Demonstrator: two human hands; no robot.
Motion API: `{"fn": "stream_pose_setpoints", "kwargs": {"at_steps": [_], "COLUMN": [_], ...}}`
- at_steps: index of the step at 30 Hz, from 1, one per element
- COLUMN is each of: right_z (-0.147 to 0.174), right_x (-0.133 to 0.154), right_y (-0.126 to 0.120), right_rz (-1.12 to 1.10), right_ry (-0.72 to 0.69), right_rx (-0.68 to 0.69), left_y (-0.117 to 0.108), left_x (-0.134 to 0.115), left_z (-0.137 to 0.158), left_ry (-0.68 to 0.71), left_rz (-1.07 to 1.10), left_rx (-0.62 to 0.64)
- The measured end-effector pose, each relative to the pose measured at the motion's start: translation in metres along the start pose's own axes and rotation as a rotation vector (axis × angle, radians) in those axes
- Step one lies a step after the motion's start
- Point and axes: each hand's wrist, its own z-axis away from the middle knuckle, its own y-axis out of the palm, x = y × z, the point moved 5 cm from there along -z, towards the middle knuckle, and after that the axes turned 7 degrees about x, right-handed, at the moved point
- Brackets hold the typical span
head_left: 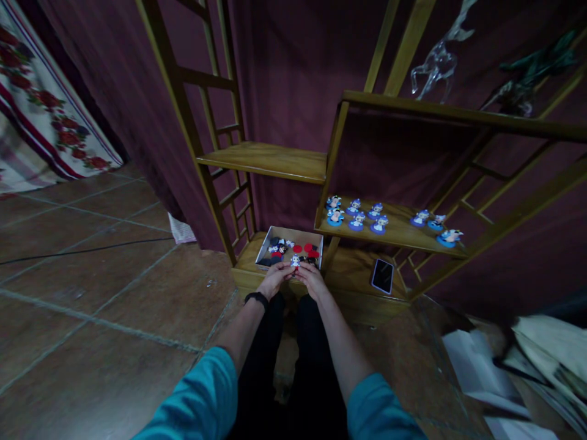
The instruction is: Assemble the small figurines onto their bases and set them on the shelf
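At frame centre, our left hand (274,279) and right hand (310,278) pinch one small figurine (295,261) together — fingers closed on it. A dozen blue-based figurines (356,220) stand on the shelf (403,235); several remain in the box (290,234).

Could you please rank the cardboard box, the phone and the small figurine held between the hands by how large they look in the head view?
Largest to smallest:
1. cardboard box
2. phone
3. small figurine, pinched between the left hand and right hand
All three sit at a similar distance, so the order looks reliable.

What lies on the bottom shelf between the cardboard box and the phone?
In the head view, only bare wood of the bottom shelf lies between the cardboard box and the phone.
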Motion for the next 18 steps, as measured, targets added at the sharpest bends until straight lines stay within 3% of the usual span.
{"fn": "stream_pose_setpoints", "kwargs": {"at_steps": [18], "right_z": [0.0007], "right_x": [0.0011], "right_y": [-0.0008], "right_rz": [-0.025], "right_ry": [-0.005], "right_rx": [-0.038], "left_y": [-0.0042], "left_x": [0.0010], "left_z": [0.0013], "left_ry": [-0.002], "left_rz": [0.035], "left_rx": [-0.043]}}
